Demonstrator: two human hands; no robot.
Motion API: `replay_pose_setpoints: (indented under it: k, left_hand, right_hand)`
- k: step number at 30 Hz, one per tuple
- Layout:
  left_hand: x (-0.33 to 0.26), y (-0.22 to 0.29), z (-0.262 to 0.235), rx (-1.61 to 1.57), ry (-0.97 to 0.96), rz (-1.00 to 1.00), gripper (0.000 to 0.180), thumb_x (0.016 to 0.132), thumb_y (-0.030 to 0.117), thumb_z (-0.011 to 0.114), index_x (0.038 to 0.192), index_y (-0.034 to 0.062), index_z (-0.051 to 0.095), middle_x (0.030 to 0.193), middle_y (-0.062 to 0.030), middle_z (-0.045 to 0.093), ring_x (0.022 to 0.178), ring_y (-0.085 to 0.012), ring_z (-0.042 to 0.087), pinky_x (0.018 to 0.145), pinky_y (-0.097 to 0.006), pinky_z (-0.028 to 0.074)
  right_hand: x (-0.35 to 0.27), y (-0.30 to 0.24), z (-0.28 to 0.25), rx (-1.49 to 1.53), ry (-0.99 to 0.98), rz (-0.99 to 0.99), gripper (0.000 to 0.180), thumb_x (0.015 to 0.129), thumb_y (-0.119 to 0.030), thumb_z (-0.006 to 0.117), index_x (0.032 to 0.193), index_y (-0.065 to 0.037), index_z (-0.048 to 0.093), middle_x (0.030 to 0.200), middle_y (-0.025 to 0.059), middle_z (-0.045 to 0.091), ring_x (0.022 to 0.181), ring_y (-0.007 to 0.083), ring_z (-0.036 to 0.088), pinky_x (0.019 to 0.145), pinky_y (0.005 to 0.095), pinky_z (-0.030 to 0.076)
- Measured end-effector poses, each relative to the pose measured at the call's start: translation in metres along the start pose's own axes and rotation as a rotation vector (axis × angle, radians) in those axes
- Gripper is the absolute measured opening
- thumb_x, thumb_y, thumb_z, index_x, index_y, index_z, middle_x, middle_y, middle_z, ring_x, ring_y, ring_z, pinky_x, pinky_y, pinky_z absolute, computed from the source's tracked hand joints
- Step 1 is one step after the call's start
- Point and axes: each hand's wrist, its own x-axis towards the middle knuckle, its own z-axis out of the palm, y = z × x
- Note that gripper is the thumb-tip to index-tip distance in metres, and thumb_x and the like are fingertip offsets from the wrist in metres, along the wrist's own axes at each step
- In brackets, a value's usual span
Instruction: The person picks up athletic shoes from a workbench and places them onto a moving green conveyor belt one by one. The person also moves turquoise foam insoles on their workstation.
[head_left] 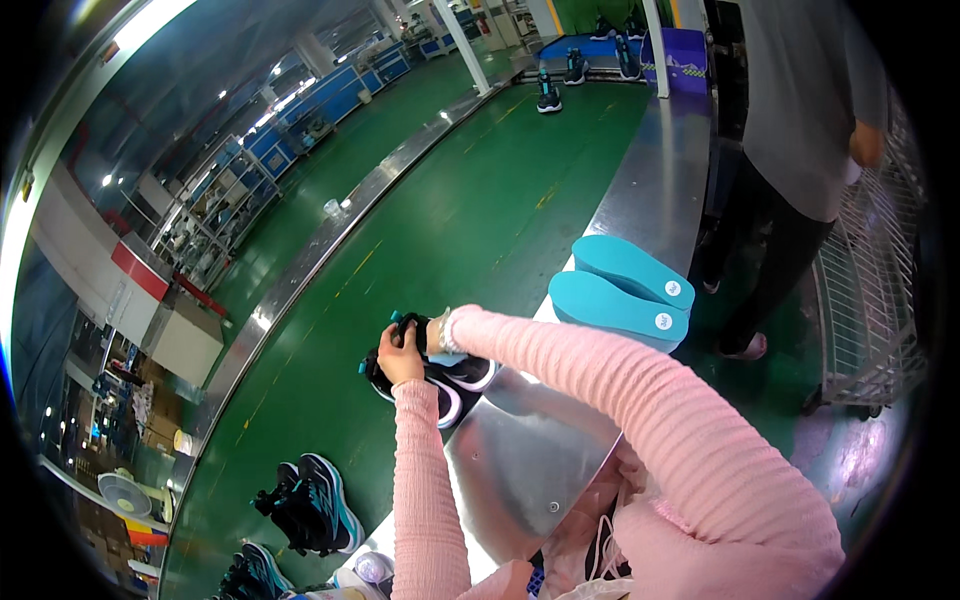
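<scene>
At the far left, shelving racks and a floor fan are seen beyond the belt's rail, too small and bent by the lens for their contents to be made out; on the green conveyor belt, near the lower edge, a black and teal pair of shoes is seen, and a further pair below it is cut off by the frame.

At the centre, a black shoe with white and pink trim is held at the belt's right edge, where the green surface meets the steel side table; the left hand is curled over the shoe's upper part, fingers pressed together around it; the right hand is set at the shoe's top just beside the left, but its fingers are hidden behind the shoe and the wrist, so whether they are pinching or spread cannot be told. The step in hand is judged to be work on the shoe's opening or laces, carried out over the belt; the next move is judged to call for a firm hold by the left hand while the right works at the top.

To the right, two teal insoles are stacked on the steel table, well apart from the shoe; a wire cart and another person's legs are seen at the far right, the person's upper body being cut off.
</scene>
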Motion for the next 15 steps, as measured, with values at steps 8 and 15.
replay_pose_setpoints:
  k: [8,15]
  left_hand:
    - [-0.009,0.016,0.011,-0.003,0.022,0.093,0.032,0.071,0.024,0.069,0.088,-0.0024,0.061,0.070,-0.0116,0.063,0.059,-0.0146,0.058,0.057,-0.028,0.046]
    - [-0.014,0.013,-0.001,-0.086,-0.018,0.023,0.033,0.073,0.021,0.067,0.092,-0.0050,0.059,0.078,-0.0175,0.064,0.068,-0.0228,0.063,0.063,-0.030,0.049]
  right_hand:
    - [0.010,-0.011,0.037,0.342,0.315,0.283,0.032,0.080,-0.023,0.046,0.107,-0.010,0.059,0.107,0.0123,0.059,0.099,0.0233,0.056,0.084,0.0336,0.044]
    - [0.028,-0.021,0.045,0.423,0.259,0.280,0.029,0.077,-0.019,0.054,0.103,-0.007,0.061,0.110,0.0143,0.057,0.102,0.0234,0.055,0.083,0.0336,0.045]
